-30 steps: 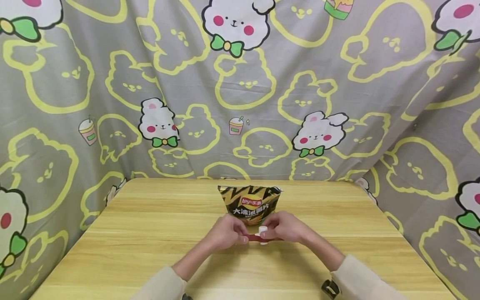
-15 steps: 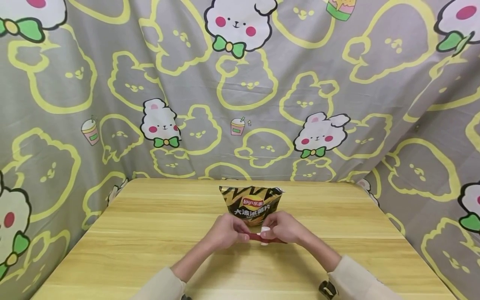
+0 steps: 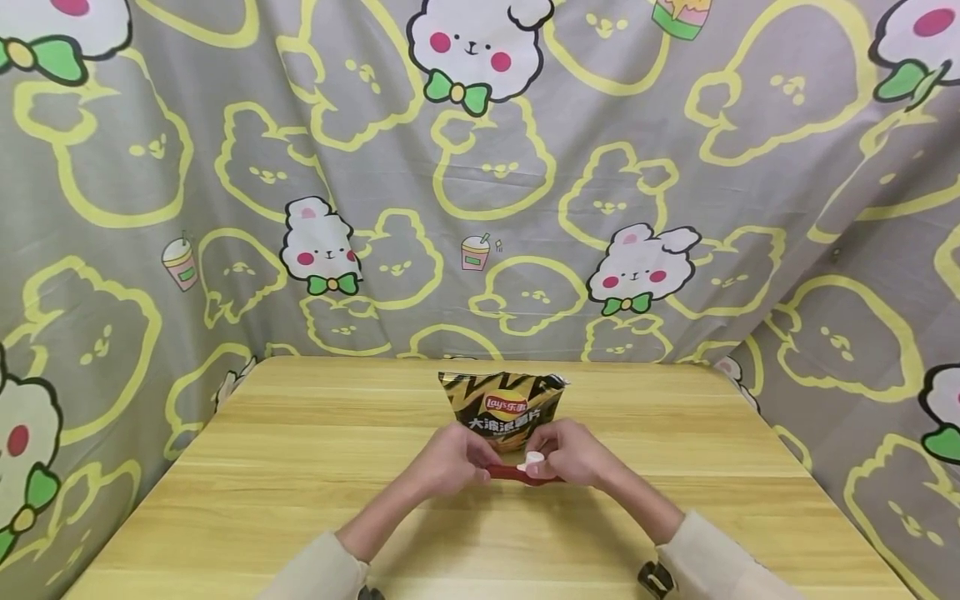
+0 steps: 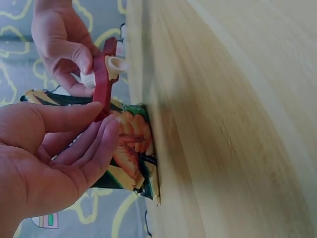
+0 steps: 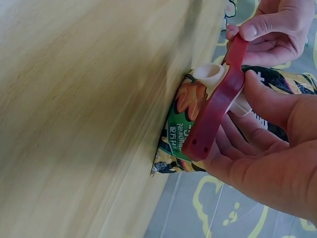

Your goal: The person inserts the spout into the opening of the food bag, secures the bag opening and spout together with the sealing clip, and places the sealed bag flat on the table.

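Observation:
Both hands hold a dark red bag clip [image 3: 506, 472] with a white pour spout, one hand at each end, over the table. My left hand [image 3: 448, 461] pinches one end between thumb and fingers. My right hand [image 3: 576, 454] grips the other part, its thumb and fingers beside the white spout [image 3: 533, 458]. In the right wrist view the spout's open mouth [image 5: 209, 73] juts from one side of the clip [image 5: 218, 114]. Just behind the hands stands a black and gold bag of potato chips [image 3: 501, 406], its lower part partly hidden by them.
A light wooden table [image 3: 315, 433] carries the bag near its back edge. Behind it and at both sides hangs a grey cloth [image 3: 390, 183] with yellow outlines and white cartoon rabbits. A dark band [image 3: 656, 579] shows by the right sleeve.
The clip has tilted slightly in both hands; the spout's lower end, visible below the red bar before, is now hidden in the head view. The chip bag stays put.

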### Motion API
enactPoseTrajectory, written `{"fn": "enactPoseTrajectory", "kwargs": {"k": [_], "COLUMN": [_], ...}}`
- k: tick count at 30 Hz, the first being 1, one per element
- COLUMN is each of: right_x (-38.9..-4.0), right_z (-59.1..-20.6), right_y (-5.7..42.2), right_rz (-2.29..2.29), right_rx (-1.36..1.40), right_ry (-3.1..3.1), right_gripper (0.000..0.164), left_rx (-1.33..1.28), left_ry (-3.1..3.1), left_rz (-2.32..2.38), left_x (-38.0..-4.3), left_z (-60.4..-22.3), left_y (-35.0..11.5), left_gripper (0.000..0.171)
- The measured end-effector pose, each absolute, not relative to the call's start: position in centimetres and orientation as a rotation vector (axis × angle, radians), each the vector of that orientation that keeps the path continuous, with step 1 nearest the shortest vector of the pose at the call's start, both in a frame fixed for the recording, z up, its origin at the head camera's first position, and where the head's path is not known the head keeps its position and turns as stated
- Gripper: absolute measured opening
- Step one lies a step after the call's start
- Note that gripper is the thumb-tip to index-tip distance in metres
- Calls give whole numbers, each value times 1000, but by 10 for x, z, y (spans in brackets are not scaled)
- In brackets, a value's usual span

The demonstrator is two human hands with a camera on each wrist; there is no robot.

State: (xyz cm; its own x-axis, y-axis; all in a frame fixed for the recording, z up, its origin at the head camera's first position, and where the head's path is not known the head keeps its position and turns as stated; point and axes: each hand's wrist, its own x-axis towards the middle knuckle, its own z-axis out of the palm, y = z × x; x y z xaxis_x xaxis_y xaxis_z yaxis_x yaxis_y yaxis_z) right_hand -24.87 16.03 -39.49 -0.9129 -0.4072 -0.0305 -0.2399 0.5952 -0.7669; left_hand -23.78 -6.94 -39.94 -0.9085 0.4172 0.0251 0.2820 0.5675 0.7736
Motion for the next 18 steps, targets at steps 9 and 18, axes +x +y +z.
{"fn": "enactPoseTrajectory", "kwargs": {"k": [9, 18], "right_x": [-250, -251], "right_z": [-392, -392], "right_y": [160, 160], "right_rz": [-1280, -1308], "right_rx": [-542, -533], "right_ry": [2517, 2465], "right_gripper": [13, 10], "left_rx": [519, 544], "left_ry": [2597, 2611], "left_rz": [1277, 1266], "left_x": [-237, -238], "left_z": [-392, -389], "left_y": [-71, -71], "left_gripper": [28, 30]}}
